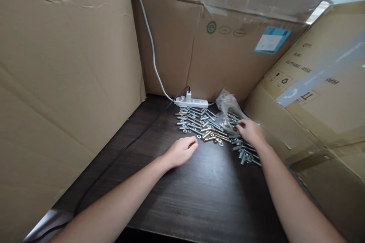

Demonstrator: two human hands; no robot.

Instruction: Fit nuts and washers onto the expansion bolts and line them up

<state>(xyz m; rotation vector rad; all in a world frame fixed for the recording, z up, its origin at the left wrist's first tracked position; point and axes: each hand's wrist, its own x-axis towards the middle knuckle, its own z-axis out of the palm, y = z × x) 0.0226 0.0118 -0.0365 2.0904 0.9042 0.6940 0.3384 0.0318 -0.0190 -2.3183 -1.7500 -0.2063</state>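
My left hand [182,152] rests low over the dark table, just in front of the spread hardware, its fingers curled closed. Whatever may be inside them is hidden. Over on the right, my right hand [251,132] has thumb and fingers pinched together at the edge of the bolt pile, close to a clear plastic bag [228,102]; I cannot make out what is between the fingertips. Silver expansion bolts [195,124] lie in rough rows with nuts and a washer [221,144]. Brass-coloured bolts [210,138] sit in front of them. Darker bolts [243,158] are heaped below my right hand.
A white power strip [196,102] with a plugged-in charger stands behind the bolts. Its white cord [151,41] runs up the back carton [171,45]. A black cable [122,148] crosses the table's left side. Cardboard boxes [68,64] wall in both sides.
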